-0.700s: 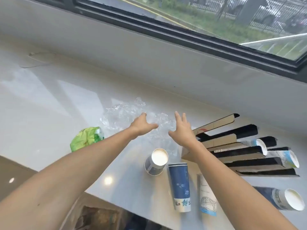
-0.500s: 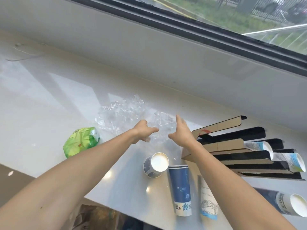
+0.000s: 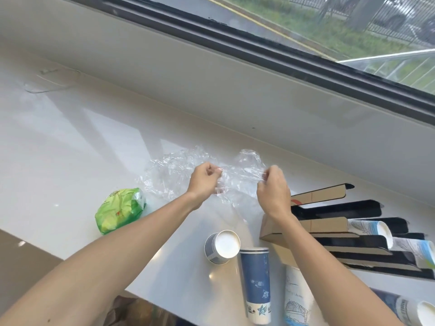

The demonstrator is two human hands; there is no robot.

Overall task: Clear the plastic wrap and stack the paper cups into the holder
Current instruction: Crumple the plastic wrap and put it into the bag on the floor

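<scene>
Crumpled clear plastic wrap (image 3: pixel 174 171) lies on the white counter (image 3: pixel 70 147) near the window wall. My left hand (image 3: pixel 204 180) and my right hand (image 3: pixel 273 187) are both closed on it, pinching a stretch of film between them. The cardboard cup holder (image 3: pixel 329 227), with black slots, lies at the right with patterned cups (image 3: pixel 374 228) in its slots. In front stand a grey cup (image 3: pixel 222 247), a blue cup stack (image 3: pixel 256 283) lying on its side and a white printed stack (image 3: pixel 295 300).
A crumpled green bag (image 3: pixel 120 209) sits left of my left forearm. Another cup (image 3: pixel 421 311) lies at the lower right corner. The counter's front edge runs diagonally below my arms, with a bag of rubbish (image 3: pixel 131 311) beneath it. The window sill wall rises behind.
Both hands went from flat and open over the wrap to closed on it, lifting a section of film between them. The camera view shifted slightly.
</scene>
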